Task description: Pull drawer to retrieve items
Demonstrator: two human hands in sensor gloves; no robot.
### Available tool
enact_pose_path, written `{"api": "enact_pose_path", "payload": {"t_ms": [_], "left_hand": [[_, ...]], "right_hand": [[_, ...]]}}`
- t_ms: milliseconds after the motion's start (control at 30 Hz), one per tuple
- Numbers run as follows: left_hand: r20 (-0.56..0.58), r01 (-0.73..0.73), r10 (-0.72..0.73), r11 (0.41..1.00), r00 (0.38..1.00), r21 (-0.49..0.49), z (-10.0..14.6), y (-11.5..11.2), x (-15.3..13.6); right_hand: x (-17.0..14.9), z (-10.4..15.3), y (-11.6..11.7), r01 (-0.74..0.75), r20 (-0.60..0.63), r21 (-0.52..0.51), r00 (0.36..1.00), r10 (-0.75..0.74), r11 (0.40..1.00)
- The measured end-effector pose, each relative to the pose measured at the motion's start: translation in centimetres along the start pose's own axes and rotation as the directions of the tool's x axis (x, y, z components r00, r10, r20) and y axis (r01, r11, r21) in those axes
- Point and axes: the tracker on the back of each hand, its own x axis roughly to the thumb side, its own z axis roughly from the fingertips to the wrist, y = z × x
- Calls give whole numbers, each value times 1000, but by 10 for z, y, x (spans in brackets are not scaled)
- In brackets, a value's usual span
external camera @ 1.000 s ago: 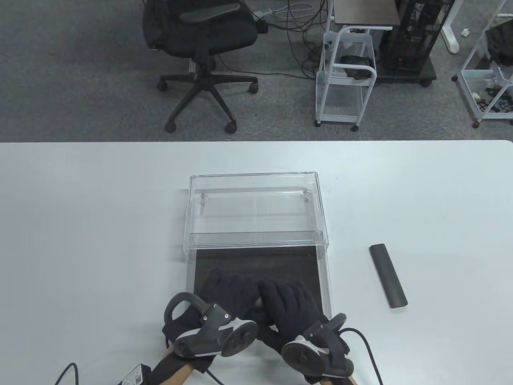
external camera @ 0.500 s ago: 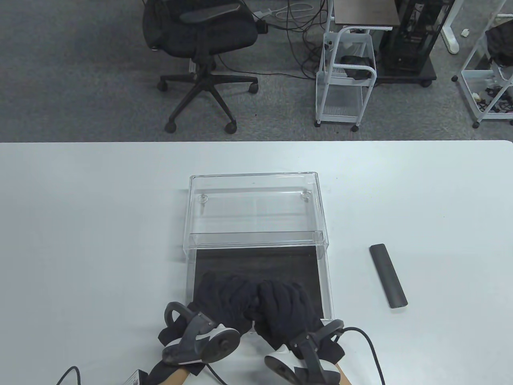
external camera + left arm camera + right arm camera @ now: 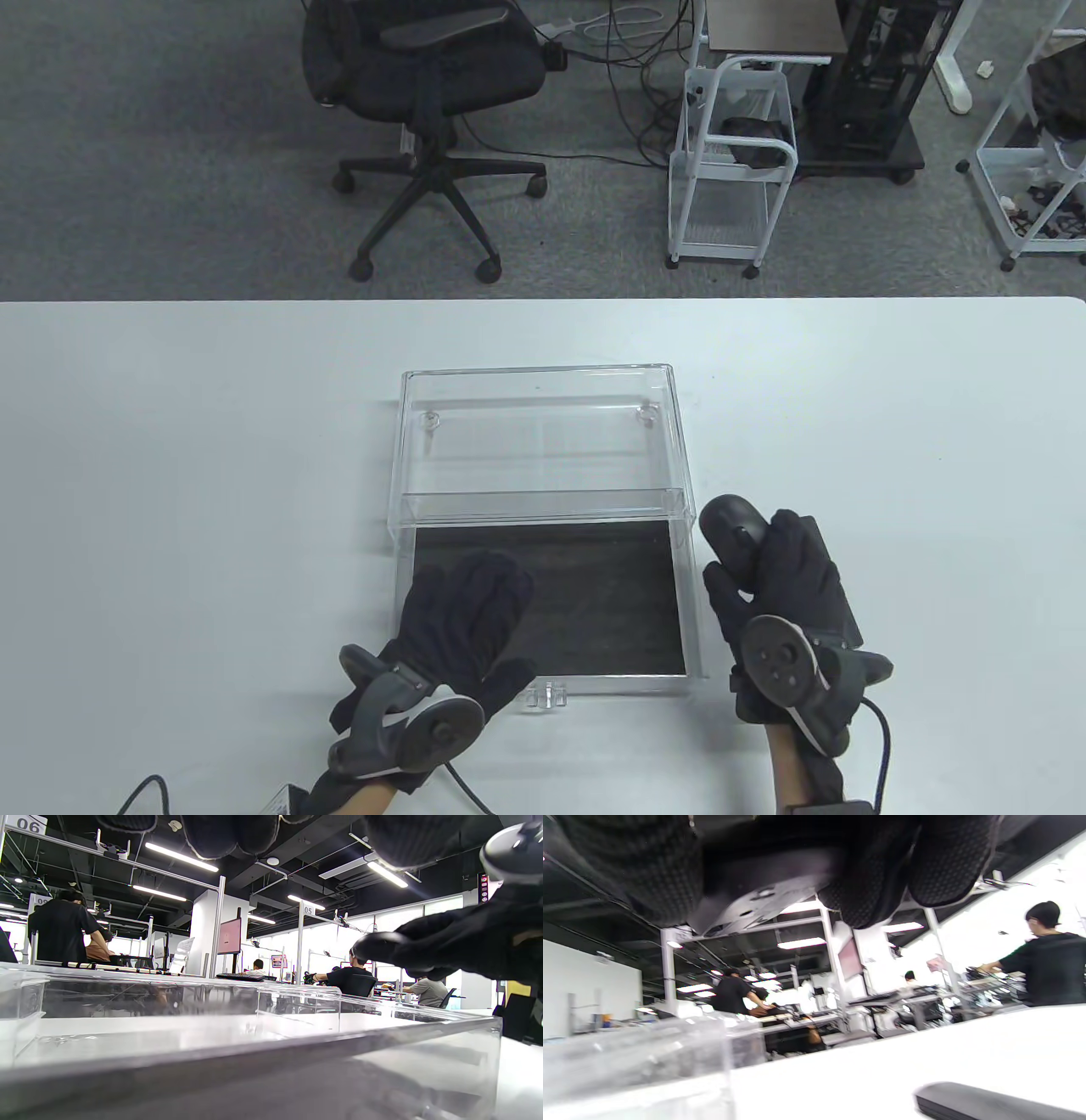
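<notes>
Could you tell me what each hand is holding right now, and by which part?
The right hand grips a dark rounded mouse-like object by its near end; the left hand holds nothing.

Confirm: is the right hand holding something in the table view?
Yes, the right hand grips a dark rounded item, lifted just right of the pulled-out clear drawer.

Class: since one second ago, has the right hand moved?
Yes. The right hand, gripping a dark mouse-like item, left the drawer and moved right, over the table.

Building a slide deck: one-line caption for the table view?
Right hand lifts a dark mouse clear of the open clear drawer; left hand rests inside it.
</notes>
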Motion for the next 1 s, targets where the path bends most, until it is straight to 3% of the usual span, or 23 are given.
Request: {"api": "enact_pose_path", "payload": {"t_ms": [300,500,1000], "left_hand": [[-10,-17,16,1000,1000,-17,-1,-1,-2],[-26,-20,19,998,999,-57,-2,-5,-5],[-32,-20,17,997,999,-73,-2,-6,-5]], "right_hand": [[-28,-9,35,-59,-165,231,981,99,971],[-32,-8,53,-91,-191,423,964,187,902],[-27,-5,66,-168,-169,534,939,300,828]]}}
